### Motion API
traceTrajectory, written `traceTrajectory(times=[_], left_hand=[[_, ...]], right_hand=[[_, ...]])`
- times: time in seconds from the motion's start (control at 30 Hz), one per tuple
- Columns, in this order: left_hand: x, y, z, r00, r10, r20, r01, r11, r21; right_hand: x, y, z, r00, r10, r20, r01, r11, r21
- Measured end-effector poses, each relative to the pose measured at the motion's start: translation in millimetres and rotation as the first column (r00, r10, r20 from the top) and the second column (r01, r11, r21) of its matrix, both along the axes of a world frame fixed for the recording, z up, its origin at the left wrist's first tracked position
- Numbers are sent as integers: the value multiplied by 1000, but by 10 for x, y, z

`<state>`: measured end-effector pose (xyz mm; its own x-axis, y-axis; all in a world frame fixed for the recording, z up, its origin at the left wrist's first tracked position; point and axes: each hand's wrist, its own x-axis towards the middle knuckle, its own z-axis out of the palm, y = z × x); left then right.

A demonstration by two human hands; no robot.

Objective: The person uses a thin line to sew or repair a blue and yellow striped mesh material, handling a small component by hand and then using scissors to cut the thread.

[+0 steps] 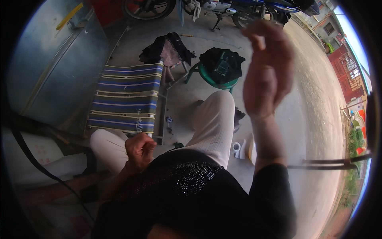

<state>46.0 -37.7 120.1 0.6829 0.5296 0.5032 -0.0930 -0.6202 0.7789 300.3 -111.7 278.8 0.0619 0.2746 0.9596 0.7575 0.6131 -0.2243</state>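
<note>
My left hand is closed in a fist near my left knee, in front of my black top. Its curled fingers hide whatever they may hold. My right hand is raised in the air at the right, blurred by motion. Its fingers bend loosely with a gap between them, and I see nothing held there. Nearest to it stands a green plastic stool, with a piece of black cloth spread over its seat. Beyond my left hand is a low striped folding seat in blue, yellow and white.
Dark and pinkish cloth is heaped at the striped seat's far end. A motorcycle stands at the back. Grey metal panels rise at the left. On the floor by my right leg lies a white roll.
</note>
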Motion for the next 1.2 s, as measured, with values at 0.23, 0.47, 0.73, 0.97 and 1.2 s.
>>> traceTrajectory(times=[0.23, 0.47, 0.73, 0.97, 1.2], left_hand=[[259, 29, 1052, 904, -256, 343, -30, 762, 647], [563, -119, 1136, 871, -435, 229, 179, 714, 677], [399, -428, 445, 935, -332, -125, 347, 785, 513], [156, -306, -86, 932, -172, -319, 253, 939, 232], [649, -141, -337, 887, -200, -417, 294, 940, 175]], right_hand=[[-186, -621, 570, 940, -58, 337, -17, 976, 215], [-296, -656, 646, 885, -43, 464, -62, 976, 210], [-311, -1019, 507, 862, -83, 500, 1, 987, 162], [-105, -936, 476, 880, -35, 474, -53, 984, 172], [1072, -1083, -240, 932, -353, -82, 362, 902, 237]])
